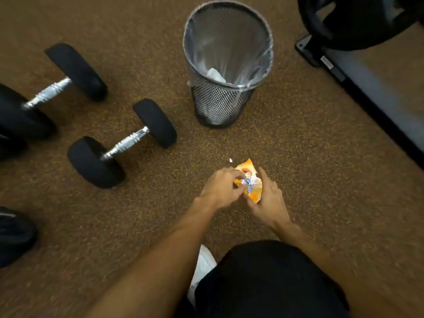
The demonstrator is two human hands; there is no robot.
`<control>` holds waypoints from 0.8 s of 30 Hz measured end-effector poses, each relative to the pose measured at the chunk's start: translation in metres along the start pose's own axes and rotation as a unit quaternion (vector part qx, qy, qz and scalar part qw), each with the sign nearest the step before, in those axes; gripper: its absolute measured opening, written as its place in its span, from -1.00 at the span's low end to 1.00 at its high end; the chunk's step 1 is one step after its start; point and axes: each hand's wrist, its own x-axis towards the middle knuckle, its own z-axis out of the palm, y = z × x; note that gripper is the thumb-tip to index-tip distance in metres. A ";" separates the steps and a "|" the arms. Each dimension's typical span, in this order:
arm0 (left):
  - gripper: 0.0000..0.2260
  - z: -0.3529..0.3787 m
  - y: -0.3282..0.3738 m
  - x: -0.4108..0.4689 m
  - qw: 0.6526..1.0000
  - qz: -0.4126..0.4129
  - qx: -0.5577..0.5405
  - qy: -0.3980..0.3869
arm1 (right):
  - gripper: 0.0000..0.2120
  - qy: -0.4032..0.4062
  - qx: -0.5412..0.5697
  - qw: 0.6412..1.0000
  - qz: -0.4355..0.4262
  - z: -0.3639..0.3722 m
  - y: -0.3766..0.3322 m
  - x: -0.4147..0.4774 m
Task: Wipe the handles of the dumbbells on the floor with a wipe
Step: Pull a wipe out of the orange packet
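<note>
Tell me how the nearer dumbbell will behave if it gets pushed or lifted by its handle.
The nearer dumbbell probably feels heavy for its size: thick black heads on a short metal handle. Its heads look round, so a sideways push may roll it, though the speckled floor looks grippy. The ridged handle likely resists slipping.

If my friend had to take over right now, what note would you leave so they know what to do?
Both the left hand and right hand pinch the orange packet over the floor, near the mesh bin. No wipe is out in the hands. The near dumbbell and far dumbbell lie to the left, untouched. To do: pull a wipe, rub both handles.
</note>
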 end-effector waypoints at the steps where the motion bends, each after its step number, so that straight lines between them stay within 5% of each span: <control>1: -0.71 0.014 -0.003 0.005 1.000 0.010 -0.006 -0.003 | -0.10 0.024 0.018 1.000 -0.002 0.009 0.010 0.002; 7: -0.58 0.074 -0.020 0.032 0.996 0.043 0.072 0.009 | -0.06 0.068 0.098 0.993 0.016 0.043 0.053 0.010; 14: -0.80 0.106 -0.034 0.035 0.982 0.108 0.073 0.136 | -0.09 0.099 0.142 0.985 0.024 0.064 0.063 0.011; 24: -0.86 0.082 -0.043 0.040 0.984 -0.005 -0.102 0.145 | -0.53 0.173 0.086 0.981 0.004 0.080 0.060 0.020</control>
